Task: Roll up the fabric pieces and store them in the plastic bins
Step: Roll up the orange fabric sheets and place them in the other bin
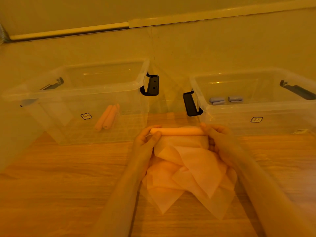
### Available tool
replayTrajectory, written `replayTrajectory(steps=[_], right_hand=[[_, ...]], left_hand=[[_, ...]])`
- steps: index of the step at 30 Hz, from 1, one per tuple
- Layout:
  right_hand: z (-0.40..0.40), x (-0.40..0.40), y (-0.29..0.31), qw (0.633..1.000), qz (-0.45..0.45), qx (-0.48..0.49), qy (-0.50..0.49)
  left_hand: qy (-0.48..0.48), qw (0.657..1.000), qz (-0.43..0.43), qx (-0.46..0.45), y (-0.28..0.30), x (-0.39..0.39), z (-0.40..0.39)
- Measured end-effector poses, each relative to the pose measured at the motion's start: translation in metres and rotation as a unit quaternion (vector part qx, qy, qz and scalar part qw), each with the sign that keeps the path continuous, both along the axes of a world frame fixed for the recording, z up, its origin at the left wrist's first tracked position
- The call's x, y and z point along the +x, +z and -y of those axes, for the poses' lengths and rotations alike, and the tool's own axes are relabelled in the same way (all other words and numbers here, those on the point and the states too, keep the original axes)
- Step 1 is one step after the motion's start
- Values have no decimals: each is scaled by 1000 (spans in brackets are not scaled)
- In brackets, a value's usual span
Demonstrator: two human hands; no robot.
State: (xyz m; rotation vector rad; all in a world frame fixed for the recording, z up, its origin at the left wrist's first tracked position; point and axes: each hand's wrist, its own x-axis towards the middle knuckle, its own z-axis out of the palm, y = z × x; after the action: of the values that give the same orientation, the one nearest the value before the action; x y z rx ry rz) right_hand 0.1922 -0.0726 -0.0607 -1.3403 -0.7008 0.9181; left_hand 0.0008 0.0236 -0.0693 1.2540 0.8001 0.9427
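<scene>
Both the left hand (148,139) and right hand (215,136) grip the pink roll (177,131) at frame centre; it probably needs even tension so its ends stay flush.

A peach fabric roll (177,131) lies crosswise above loose peach fabric pieces (186,175). Left clear bin (89,93) holds 2 peach rolls (106,118); right bin (256,106), 2 blue rolls (225,100).

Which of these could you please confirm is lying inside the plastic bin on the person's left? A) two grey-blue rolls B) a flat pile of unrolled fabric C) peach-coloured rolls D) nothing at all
C: peach rolls lie side by side on the floor of the left bin, while the grey-blue rolls are in the right bin.
</scene>
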Motion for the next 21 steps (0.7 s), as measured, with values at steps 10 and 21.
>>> replayTrajectory(steps=[10,21], right_hand=[[1,5,3,999,-20,17,35],[1,2,1,1000,16,5,6]], left_hand=[[19,999,34,-23,-3,0,-2],[4,1000,25,-2,-1,-1,-2]])
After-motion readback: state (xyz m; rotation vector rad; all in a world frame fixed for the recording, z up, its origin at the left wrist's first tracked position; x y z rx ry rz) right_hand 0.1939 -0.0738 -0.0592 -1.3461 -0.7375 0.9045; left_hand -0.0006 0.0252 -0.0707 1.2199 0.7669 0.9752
